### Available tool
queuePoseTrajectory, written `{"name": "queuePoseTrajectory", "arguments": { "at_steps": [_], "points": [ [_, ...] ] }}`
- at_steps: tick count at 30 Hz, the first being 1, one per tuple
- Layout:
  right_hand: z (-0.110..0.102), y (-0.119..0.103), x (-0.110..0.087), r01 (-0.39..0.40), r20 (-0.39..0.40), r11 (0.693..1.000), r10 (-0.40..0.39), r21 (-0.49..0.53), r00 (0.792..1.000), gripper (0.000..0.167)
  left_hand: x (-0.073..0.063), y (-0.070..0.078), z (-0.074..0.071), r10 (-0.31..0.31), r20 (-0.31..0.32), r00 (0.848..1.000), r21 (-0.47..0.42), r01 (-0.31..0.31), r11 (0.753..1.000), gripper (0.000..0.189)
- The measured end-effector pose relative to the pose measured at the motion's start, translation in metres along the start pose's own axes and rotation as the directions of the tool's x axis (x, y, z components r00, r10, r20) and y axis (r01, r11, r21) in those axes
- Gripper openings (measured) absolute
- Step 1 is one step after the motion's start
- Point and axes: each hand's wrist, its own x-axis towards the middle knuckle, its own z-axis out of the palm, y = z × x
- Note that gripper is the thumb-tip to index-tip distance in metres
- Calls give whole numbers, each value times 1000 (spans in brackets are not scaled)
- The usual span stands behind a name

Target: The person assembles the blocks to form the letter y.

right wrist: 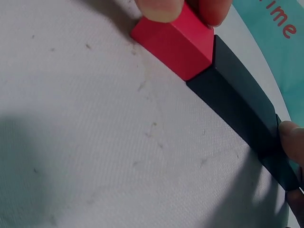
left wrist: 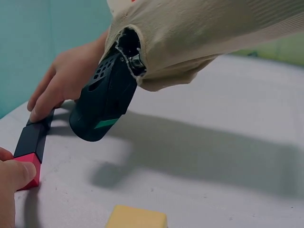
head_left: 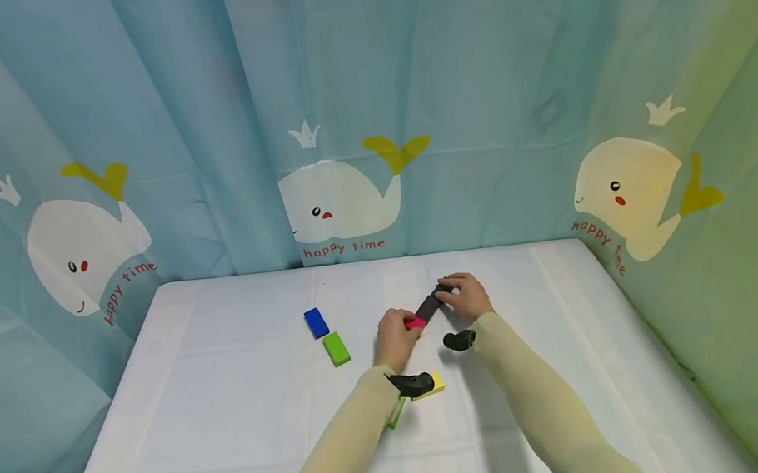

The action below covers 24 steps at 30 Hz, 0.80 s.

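Observation:
A red block (head_left: 415, 323) and two black blocks lie end to end in a slanting row on the white table. My left hand (head_left: 396, 340) pinches the red block, which touches the nearer black block (right wrist: 237, 97) in the right wrist view. At the row's far end, my right hand (head_left: 469, 298) holds the second black block (right wrist: 280, 168) between thumb and fingers. The two black blocks meet end to end, with a slight bend at the joint. Fingers hide part of the red block and much of the far black one.
Left of the hands lie a blue block (head_left: 317, 323) and a green block (head_left: 336, 350). A yellow block (head_left: 439, 383) and another green block (head_left: 397, 414) sit partly hidden near my left wrist. A whale-print curtain (head_left: 481, 41) stands behind the white table (head_left: 194, 438).

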Motion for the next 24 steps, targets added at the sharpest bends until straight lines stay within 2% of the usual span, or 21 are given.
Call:
{"name": "queuePoseTrajectory", "arguments": {
  "at_steps": [6, 18, 24],
  "points": [
    [1, -2, 0, -24, 4, 1000, 24, 12, 1000, 46, 1, -1, 1, 8, -8, 1000, -8, -8, 1000, 20],
    [5, 3, 2, -8, -16, 1000, 9, 28, 1000, 46, 0, -2, 1, -1, -4, 1000, -13, 1, 1000, 21],
    [7, 5, 3, -28, -17, 999, 29, 39, 999, 45, 1, -1, 1, -11, 3, 1000, -9, 11, 1000, 21]
  ]
}}
